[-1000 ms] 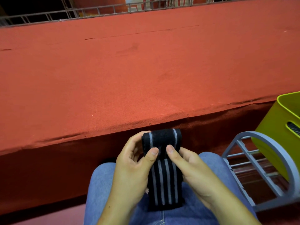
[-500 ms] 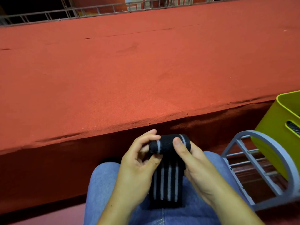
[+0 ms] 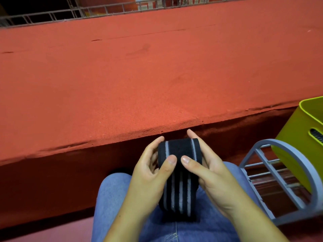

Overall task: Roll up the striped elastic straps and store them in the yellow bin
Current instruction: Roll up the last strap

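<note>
Both hands are meeting over the lap. The left hand [image 3: 150,173] is curling its fingers round the 9 o'clock side of the striped elastic strap [image 3: 178,189], thumb pressing on its front. The right hand [image 3: 209,172] is cupping the 3 o'clock side, its thumb lying beside the other, tips nearly touching. Each grip is closing on the strap, fingers bent round it. At 12 o'clock the lip of a red step [image 3: 139,84] is running across just beyond the fingertips, its broad surface stretching up to a metal railing [image 3: 104,9]. At 3 o'clock a grey rack [image 3: 279,172] is standing just beside the right knee, and the yellow bin [image 3: 297,137] is sitting beyond it, partly cut off. The strap is black with pale grey lengthwise stripes. Its far end is wound into a thick roll between the hands, and its flat tail is lying toward 6 o'clock on the blue jeans [image 3: 111,198].
</note>
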`<state>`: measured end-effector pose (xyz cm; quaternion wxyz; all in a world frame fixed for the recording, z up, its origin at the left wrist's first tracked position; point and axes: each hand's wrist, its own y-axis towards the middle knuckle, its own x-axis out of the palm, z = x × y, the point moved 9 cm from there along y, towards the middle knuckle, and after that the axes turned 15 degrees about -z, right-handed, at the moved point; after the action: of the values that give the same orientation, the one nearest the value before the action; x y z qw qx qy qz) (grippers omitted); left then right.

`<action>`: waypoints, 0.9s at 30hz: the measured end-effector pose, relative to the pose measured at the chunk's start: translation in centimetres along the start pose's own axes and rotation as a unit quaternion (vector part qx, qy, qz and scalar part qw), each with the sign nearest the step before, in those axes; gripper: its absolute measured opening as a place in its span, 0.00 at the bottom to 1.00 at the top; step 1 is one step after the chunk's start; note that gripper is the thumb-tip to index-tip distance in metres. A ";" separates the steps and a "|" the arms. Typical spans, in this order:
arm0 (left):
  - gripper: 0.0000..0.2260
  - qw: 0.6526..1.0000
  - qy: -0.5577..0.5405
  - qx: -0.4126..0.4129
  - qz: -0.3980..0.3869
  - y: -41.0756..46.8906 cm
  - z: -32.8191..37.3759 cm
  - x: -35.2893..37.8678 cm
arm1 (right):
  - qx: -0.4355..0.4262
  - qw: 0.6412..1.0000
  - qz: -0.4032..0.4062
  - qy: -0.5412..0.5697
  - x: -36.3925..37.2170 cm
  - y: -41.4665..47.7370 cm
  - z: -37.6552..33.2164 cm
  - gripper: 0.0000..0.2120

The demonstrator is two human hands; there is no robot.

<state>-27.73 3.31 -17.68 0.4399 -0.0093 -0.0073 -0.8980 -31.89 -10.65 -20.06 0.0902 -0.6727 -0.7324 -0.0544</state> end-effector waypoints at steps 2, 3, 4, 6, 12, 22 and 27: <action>0.26 1.000 -0.001 0.006 0.017 0.1 0.2 -0.2 | -0.004 1.000 -0.007 0.000 0.3 0.0 -0.1 0.37; 0.25 1.000 -0.006 0.012 0.024 0.1 0.3 -0.3 | -0.005 1.000 -0.011 0.001 0.3 0.1 -0.1 0.38; 0.26 0.999 -0.009 0.017 0.029 0.1 0.4 -0.3 | -0.005 1.000 -0.015 0.001 0.3 0.1 -0.1 0.38; 0.27 0.999 -0.008 0.023 0.035 0.0 0.4 -0.4 | -0.004 1.000 -0.016 0.000 0.3 0.3 0.0 0.37; 0.28 0.999 0.000 0.024 0.034 0.0 0.4 -0.1 | -0.012 0.999 0.021 -0.031 -0.4 0.1 -0.2 0.20; 0.15 0.999 0.022 0.032 0.014 0.0 0.3 0.0 | -0.026 0.998 0.038 -0.051 -0.5 -0.3 -0.7 0.12; 0.17 0.999 0.013 0.045 0.021 -0.1 0.5 0.0 | -0.008 1.000 0.023 -0.011 -0.3 -0.1 0.0 0.14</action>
<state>-27.81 3.39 -17.15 0.4585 0.0221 -0.0414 -0.8874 -32.01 -10.93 -20.09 0.0783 -0.6905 -0.7172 -0.0510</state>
